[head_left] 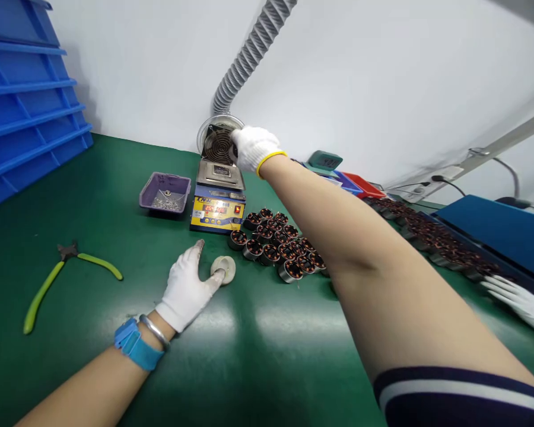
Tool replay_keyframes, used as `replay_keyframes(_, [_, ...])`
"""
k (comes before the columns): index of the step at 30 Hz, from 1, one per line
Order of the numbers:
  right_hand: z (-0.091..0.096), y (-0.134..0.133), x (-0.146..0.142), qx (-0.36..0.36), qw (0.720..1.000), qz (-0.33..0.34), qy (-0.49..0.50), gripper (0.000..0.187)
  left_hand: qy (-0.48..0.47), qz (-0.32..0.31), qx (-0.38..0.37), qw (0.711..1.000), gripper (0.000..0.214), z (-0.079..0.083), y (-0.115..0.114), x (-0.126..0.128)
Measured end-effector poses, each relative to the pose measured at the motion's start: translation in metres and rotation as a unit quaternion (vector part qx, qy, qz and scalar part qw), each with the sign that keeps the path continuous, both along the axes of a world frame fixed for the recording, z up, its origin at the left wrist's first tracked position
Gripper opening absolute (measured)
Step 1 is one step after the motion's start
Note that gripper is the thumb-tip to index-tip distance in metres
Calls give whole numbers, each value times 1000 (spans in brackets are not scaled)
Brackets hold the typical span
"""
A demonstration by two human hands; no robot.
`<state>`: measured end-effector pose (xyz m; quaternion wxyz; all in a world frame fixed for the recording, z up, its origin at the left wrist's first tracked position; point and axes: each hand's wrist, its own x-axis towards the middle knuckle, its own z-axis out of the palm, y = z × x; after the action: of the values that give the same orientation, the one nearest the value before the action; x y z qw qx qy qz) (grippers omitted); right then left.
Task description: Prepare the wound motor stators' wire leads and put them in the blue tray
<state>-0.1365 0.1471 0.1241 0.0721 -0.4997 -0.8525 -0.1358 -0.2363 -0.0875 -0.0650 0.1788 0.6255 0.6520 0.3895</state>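
My left hand (189, 287), in a white glove, rests on the green table with thumb and fingers spread apart. Its thumb reaches into a small whitish round cup (228, 261). My right hand (254, 148), also gloved, is raised with curled fingers before a round fan grille (219, 147). What those fingers hold is mostly hidden; a greyish edge shows by the fingertips. Below it stands a yellow and blue solder pot (218, 216) with a lit red display and a metal top (209, 178). Wound motor stators (270, 254) in metal rings stand grouped beside it.
Green-handled cutters (48, 284) lie opened at left. A purple bin (145, 193) holds small metal bits. Blue crates (31, 95) are stacked far left. A grey duct hose (253, 53) rises behind. At right are more stators (427, 237) and another person's gloved hand (516, 299).
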Motion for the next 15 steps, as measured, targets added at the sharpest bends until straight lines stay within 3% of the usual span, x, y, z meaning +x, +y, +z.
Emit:
replay_keyframes(3, [-1,2,2,28,996,-40,77,62,0,1,-3,1000,69,1,1,2])
replay_keyframes(9, [-19,2,-9,-45,984,-76,155,39,-1,0,-3,1000,68,3,1,2])
replay_keyframes(13, [-9,-11,3,-29,980,-66,185,55,-11,-1,1,1000,68,4,0,1])
replay_keyframes(15, [-1,-23,19,-64,967,-68,239,60,-19,-4,3,1000,67,4,0,1])
